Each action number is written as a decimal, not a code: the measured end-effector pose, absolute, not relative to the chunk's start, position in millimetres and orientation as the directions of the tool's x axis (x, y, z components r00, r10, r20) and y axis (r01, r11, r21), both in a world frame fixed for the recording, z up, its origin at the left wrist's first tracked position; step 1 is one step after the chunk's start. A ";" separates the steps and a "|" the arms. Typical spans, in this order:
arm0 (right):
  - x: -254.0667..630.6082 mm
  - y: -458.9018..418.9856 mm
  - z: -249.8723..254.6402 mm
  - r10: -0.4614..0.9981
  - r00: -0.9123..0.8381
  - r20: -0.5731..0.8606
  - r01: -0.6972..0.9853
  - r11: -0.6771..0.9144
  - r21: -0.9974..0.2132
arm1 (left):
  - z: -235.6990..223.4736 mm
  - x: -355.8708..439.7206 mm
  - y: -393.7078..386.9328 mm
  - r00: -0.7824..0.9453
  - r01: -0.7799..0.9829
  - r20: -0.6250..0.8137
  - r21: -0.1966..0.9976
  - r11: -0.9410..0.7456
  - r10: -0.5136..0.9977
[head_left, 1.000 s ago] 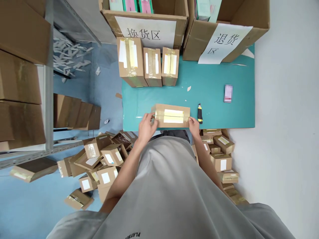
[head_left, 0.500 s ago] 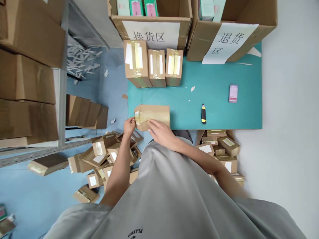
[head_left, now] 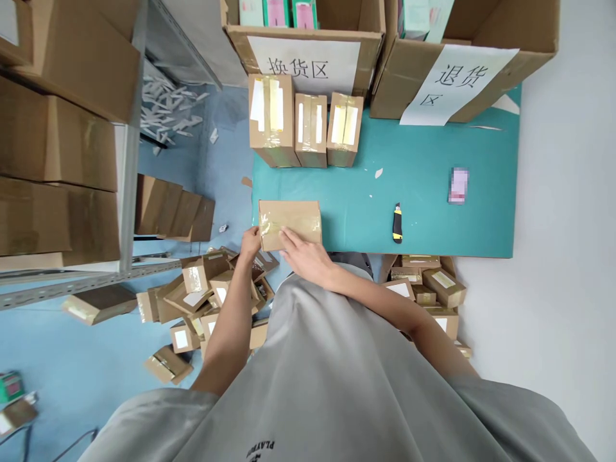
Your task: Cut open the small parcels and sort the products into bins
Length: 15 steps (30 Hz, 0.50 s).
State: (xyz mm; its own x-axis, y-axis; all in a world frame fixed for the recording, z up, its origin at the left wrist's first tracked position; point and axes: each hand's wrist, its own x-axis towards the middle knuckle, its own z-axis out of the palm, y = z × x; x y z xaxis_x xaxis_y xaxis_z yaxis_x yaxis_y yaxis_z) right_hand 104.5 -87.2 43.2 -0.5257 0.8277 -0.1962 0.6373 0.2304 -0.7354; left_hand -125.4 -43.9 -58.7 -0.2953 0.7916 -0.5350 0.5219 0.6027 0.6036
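Observation:
A taped cardboard box (head_left: 301,215) lies near the front left corner of the teal tabletop, its upper face crossed by clear tape. At the box's left edge, my left hand (head_left: 250,244) is closed, its fingertips partly hidden against the cardboard. My right hand (head_left: 305,255) rests on the upper face with its fingers stretched out flat over the tape. To the right lies a black and yellow utility knife (head_left: 397,224), apart from both hands.
Three taped boxes (head_left: 310,131) stand at the table's back left, before two large open cartons (head_left: 375,38) with paper signs. A blurred phone-sized item (head_left: 458,186) lies at right. Piled boxes (head_left: 212,289) cover floor beside me; a shelf (head_left: 128,192) stands left.
The box has been turned from its labelled face to a taped face and shifted left along the table. My right hand has gone from its right end onto its top; my left stays at the left end.

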 end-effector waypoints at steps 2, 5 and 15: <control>127.9 -91.5 43.4 0.868 -0.452 -0.203 0.647 0.163 -0.745 | -65.0 -125.8 -42.3 -0.346 0.515 -0.538 0.576 0.635 0.768; 171.6 -94.2 40.0 0.932 -0.268 -0.243 0.690 0.010 -0.724 | -69.7 -122.6 -45.1 -0.347 0.450 -0.567 0.599 0.662 0.748; 300.4 -70.1 -18.7 0.892 0.078 -0.446 0.605 -0.398 -0.690 | -42.0 -41.6 -44.8 -0.085 0.508 -0.500 0.722 0.469 0.862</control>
State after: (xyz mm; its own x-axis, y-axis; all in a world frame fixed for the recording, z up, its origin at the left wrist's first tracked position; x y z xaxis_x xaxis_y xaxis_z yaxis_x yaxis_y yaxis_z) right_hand 300.4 -70.1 -18.7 0.0776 0.8917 -0.4460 0.6049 -0.3977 -0.6899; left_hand -41.6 -44.8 -42.0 -0.0849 0.8619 -0.4999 0.5081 0.4690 0.7224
